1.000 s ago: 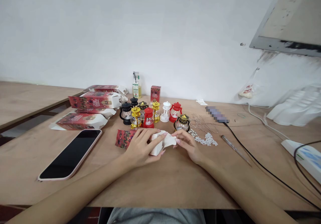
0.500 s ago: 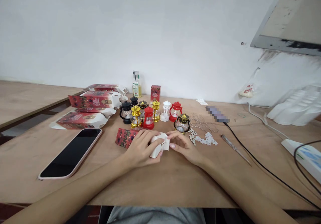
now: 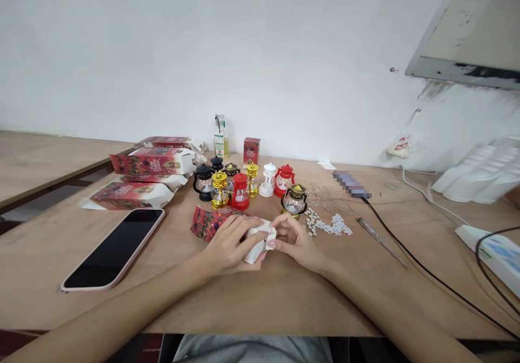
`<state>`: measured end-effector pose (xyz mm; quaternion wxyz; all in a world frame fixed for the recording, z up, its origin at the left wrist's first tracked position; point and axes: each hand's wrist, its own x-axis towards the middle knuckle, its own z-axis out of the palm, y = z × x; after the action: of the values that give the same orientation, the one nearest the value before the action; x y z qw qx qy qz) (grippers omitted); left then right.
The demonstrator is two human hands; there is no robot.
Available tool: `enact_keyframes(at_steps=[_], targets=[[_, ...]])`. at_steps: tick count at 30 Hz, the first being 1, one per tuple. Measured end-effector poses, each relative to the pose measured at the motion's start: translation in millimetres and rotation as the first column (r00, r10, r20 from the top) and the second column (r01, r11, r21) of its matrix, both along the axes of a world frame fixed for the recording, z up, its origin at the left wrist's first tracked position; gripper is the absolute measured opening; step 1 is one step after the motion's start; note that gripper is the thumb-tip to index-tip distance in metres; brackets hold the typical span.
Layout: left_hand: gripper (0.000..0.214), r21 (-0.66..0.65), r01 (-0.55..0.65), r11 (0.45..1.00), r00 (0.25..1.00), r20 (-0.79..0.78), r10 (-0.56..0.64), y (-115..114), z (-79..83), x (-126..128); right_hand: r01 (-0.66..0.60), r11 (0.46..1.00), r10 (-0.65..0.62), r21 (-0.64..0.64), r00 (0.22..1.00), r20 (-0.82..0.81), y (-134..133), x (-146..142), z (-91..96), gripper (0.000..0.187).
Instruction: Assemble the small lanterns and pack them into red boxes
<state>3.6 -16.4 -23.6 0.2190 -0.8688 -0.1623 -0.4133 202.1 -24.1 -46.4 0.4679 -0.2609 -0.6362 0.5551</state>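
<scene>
A small carton point(image 3: 207, 222) with red printed sides lies across the middle of the table, its white flap end turned toward the right. My left hand point(image 3: 233, 246) is wrapped round it near that end, fingers over the top and thumb side beneath. On the white flaps, my right hand point(image 3: 294, 242) pinches with thumb and fingertips at the carton's end. The inside of the carton is hidden. Just behind my hands stand several miniature lanterns, among them a red one point(image 3: 240, 192), a gold one point(image 3: 220, 190) and a black-and-gold one point(image 3: 294, 200).
More red cartons point(image 3: 154, 162) are stacked at left, behind a phone point(image 3: 116, 249). A closed carton point(image 3: 252, 151) and a bottle point(image 3: 220, 143) stand by the wall. At right lie wire handles point(image 3: 327, 198), small white pieces point(image 3: 335, 225), a screwdriver point(image 3: 382, 241) and a power strip point(image 3: 493, 257).
The carton has shifted slightly right in my left hand. My right fingers have closed in on its end flaps, which stand less far out than before.
</scene>
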Motion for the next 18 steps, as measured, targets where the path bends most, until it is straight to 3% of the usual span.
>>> enact_keyframes(at_steps=[7, 18], targets=[[0.039, 0.016, 0.044, 0.999, 0.998, 0.041, -0.044, 2.8, -4.4, 1.1, 0.022, 0.999, -0.022, -0.026, 1.0, -0.004, -0.4, -1.5, -0.9, 0.046], [0.036, 0.05, 0.056, 0.997, 0.998, 0.017, -0.057, 1.3, -3.2, 2.0, 0.048, 0.999, -0.048, -0.013, 0.998, 0.039, -2.8, -4.6, 0.6, 0.042]])
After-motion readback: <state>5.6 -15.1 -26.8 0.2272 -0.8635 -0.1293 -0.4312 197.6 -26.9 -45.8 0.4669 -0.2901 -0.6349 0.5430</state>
